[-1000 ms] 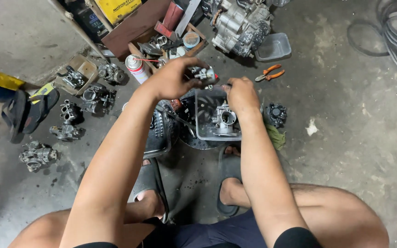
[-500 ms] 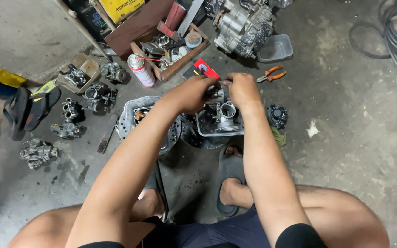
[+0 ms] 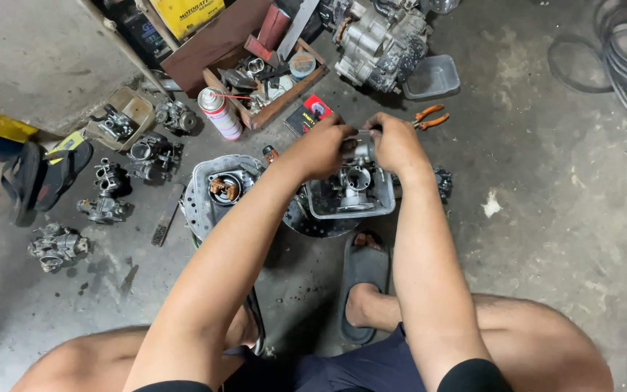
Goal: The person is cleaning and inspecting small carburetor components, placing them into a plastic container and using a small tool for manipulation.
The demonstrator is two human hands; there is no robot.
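Observation:
My left hand (image 3: 319,149) and my right hand (image 3: 395,142) meet over a clear plastic tub (image 3: 384,206) on the floor. Between their fingers they hold a small metal part (image 3: 360,147), just above a grey carburettor body (image 3: 353,187) that stands in the tub. A second clear tub (image 3: 199,190) to the left holds another carburettor part with brass pieces (image 3: 223,187). My feet in dark sandals (image 3: 361,279) rest just below the tubs.
A wooden tray of small parts (image 3: 266,76), a spray can (image 3: 219,112), an engine block (image 3: 382,43), an empty plastic tub (image 3: 433,76) and orange pliers (image 3: 429,116) lie beyond. Several carburettors (image 3: 107,196) and sandals (image 3: 41,174) sit left. Cables (image 3: 618,51) coil at top right.
My left hand has come across from the left to meet the right hand over the tub. The view has shifted, and a small red and black packet beyond my hands is now uncovered.

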